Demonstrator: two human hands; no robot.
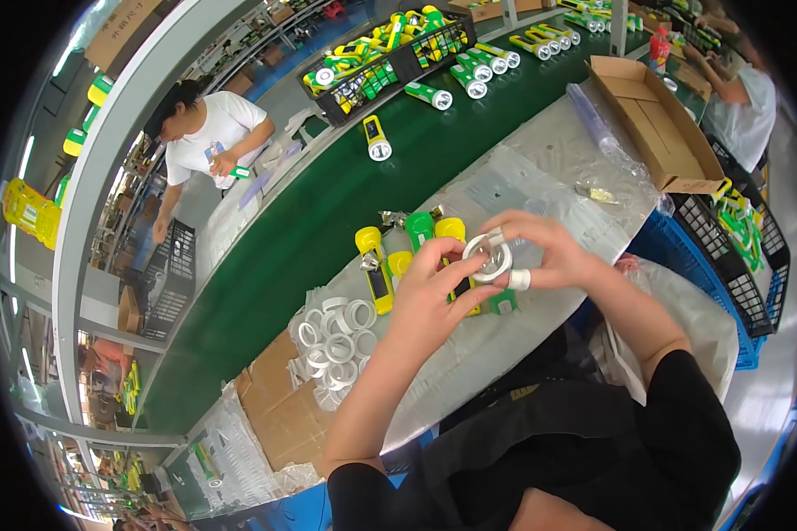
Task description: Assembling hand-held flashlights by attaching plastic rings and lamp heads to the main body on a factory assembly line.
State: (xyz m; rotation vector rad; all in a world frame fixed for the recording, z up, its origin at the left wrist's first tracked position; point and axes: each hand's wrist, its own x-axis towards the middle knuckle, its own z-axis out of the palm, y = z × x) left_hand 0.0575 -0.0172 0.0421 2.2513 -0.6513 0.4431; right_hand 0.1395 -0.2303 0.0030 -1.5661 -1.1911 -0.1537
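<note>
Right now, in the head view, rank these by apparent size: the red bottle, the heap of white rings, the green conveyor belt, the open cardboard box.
1. Green conveyor belt
2. Open cardboard box
3. Heap of white rings
4. Red bottle, which looks small partly because it stands farther off.

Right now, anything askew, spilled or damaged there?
Nothing clearly spilled or damaged. Slightly odd: one yellow flashlight lies alone on the green belt, away from the grouped ones. White rings sit loosely heaped, seemingly deliberately.
</note>
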